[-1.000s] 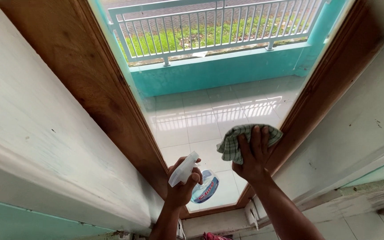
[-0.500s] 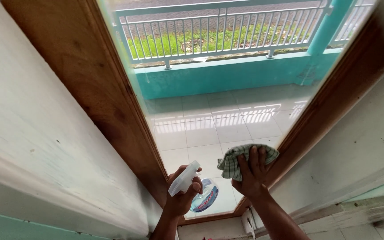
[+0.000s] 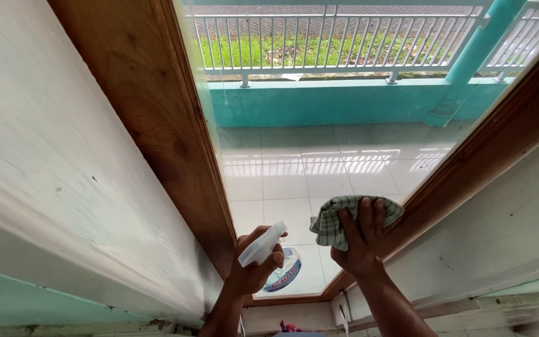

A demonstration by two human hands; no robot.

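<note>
My left hand (image 3: 254,265) grips a clear spray bottle (image 3: 281,269) of blue liquid with a white trigger head (image 3: 261,244), held low in front of the window glass (image 3: 319,162). My right hand (image 3: 360,240) presses a green checked cloth (image 3: 335,218) flat against the lower right of the pane, close to the wooden frame (image 3: 469,168). The bottle and the cloth sit side by side, a short gap between them.
A brown wooden frame (image 3: 157,118) borders the glass on the left, with white wall (image 3: 45,168) beyond it. Through the pane I see a white tiled balcony floor (image 3: 294,175), a teal low wall (image 3: 332,103), a white railing (image 3: 344,43) and grass.
My right hand and the cloth slid down the glass, then edged back up and right. The view has shifted, showing more of the balcony's right side. The left hand keeps hold of the bottle.
</note>
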